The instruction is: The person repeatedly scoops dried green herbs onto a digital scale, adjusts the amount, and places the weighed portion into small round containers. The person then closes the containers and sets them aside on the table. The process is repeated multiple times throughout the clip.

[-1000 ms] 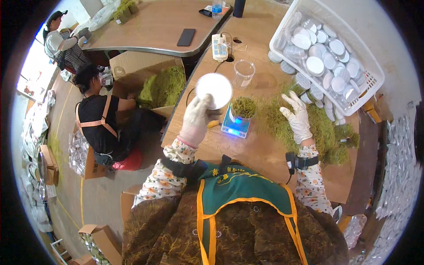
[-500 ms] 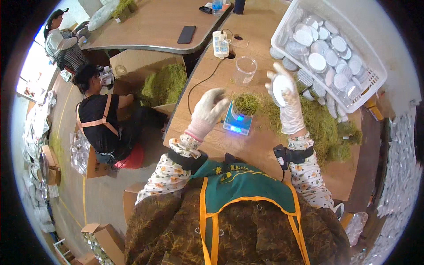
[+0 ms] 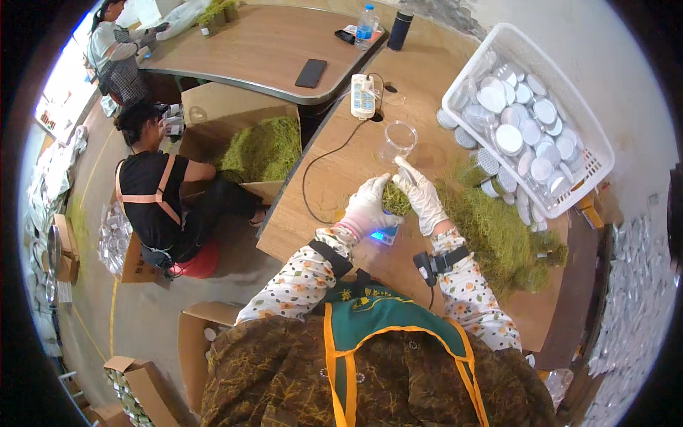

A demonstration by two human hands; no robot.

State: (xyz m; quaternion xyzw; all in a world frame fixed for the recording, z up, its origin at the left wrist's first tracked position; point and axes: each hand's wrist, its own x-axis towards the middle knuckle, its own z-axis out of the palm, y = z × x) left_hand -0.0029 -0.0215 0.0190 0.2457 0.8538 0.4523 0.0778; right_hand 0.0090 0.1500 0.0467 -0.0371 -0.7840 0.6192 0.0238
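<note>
My gloved left hand [image 3: 366, 206] curls round the left side of a clear jar filled with green moss [image 3: 396, 200], at the small blue-lit scale [image 3: 385, 235]. My gloved right hand [image 3: 424, 201] is closed beside the jar's upper right. Between its thumb and fingers is a white round lid [image 3: 405, 175], tilted and seen nearly edge-on above the moss. The fingers partly hide the lid and the jar. Just beyond the hands stands a clear open jar [image 3: 400, 136]. Loose moss [image 3: 492, 229] is heaped to the right of my right hand.
A white basket of lids [image 3: 596, 153] stands at the far right, with several lidded jars beside it. A power strip [image 3: 362, 97] and its cable lie farther back. At left, a co-worker [image 3: 153, 188] sits by a moss-filled carton [image 3: 267, 146]; another person [image 3: 114, 60] stands beyond.
Both hands have come together at the moss-filled jar. The left hand has closed round its side, and the right has brought the white lid leftward to it. The view has shifted slightly.
</note>
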